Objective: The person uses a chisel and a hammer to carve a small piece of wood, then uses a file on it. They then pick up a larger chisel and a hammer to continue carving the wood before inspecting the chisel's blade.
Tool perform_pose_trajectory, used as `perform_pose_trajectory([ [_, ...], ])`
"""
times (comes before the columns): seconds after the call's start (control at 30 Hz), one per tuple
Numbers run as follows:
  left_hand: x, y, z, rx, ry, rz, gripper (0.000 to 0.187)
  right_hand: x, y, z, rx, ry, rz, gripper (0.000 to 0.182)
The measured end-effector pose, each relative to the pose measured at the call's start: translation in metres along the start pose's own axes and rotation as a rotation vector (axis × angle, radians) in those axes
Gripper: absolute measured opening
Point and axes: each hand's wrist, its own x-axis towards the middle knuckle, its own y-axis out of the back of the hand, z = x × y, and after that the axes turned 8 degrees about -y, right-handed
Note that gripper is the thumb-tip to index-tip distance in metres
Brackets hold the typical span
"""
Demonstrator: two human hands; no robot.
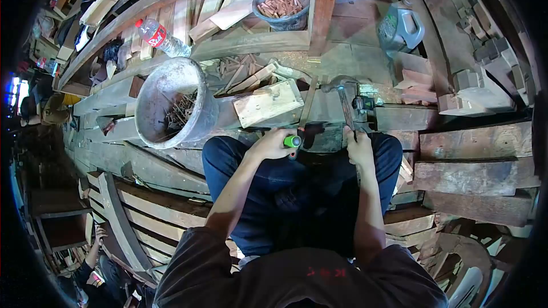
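The left hand [269, 145] is clasping a green-ended tool handle [292, 141]; the right hand [359, 147] is gripping a dark-headed hammer [345, 105] partway along its shaft, apparently for control, its head pointing forward. Beyond, a pale wooden block [268, 104] is lying near a whitish round bucket [151, 88], seemingly placed for easy reach; farther, a blue-grey pail [285, 24] is holding wood pieces [279, 5].

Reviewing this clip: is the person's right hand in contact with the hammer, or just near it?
Touching. The head view shows the right hand wrapped around the handle of the hammer, which extends forward out of the grip.
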Motion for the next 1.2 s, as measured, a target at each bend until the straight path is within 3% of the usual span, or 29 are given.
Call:
perform_pose_trajectory([
  [0.07,0.001,-0.011,-0.006,0.053,-0.038,0.129,0.029,-0.004,0.001,-0.005,-0.010,-0.015,-0.016,0.051],
  [0.17,0.007,-0.013,-0.003,0.110,-0.007,0.263,0.039,0.010,-0.010,0.016,-0.109,0.123,0.044,0.049],
  [0.27,0.016,-0.019,-0.001,0.203,0.007,0.431,0.046,0.002,-0.006,0.005,-0.089,0.084,0.017,0.046],
  [0.4,0.032,-0.020,-0.018,0.479,-0.047,0.502,0.045,-0.001,-0.006,0.000,-0.094,0.037,-0.010,0.044],
  [0.53,0.027,-0.012,-0.006,0.478,-0.004,0.485,0.040,0.006,-0.009,0.011,-0.102,0.116,0.017,0.045],
  [0.57,0.028,-0.011,-0.023,0.435,-0.013,0.552,0.036,0.007,-0.010,0.013,-0.107,0.111,0.016,0.045],
  [0.63,0.023,0.013,-0.034,0.658,0.007,0.665,0.035,0.003,-0.008,0.007,-0.105,0.077,-0.002,0.045],
  [0.7,0.019,0.042,-0.038,0.637,0.287,0.617,0.040,-0.005,-0.002,-0.005,-0.092,0.023,-0.041,0.046],
  [0.77,0.019,0.056,-0.072,0.738,0.281,0.640,0.046,-0.006,-0.003,-0.004,-0.099,0.075,-0.014,0.047],
  [0.8,0.019,0.062,-0.077,0.772,0.258,0.650,0.040,-0.004,-0.004,-0.001,-0.100,0.092,-0.004,0.047],
  [0.87,0.019,0.073,-0.086,0.719,0.205,0.543,0.039,0.004,-0.007,0.008,-0.121,0.124,-0.014,0.047],
  [0.93,0.020,0.078,-0.090,0.683,0.182,0.460,0.034,-0.001,-0.005,0.000,-0.089,0.085,-0.029,0.046],
  [1.2,0.023,0.080,-0.082,0.714,0.124,0.462,0.022,0.003,-0.007,0.004,-0.083,0.045,-0.046,0.048],
])
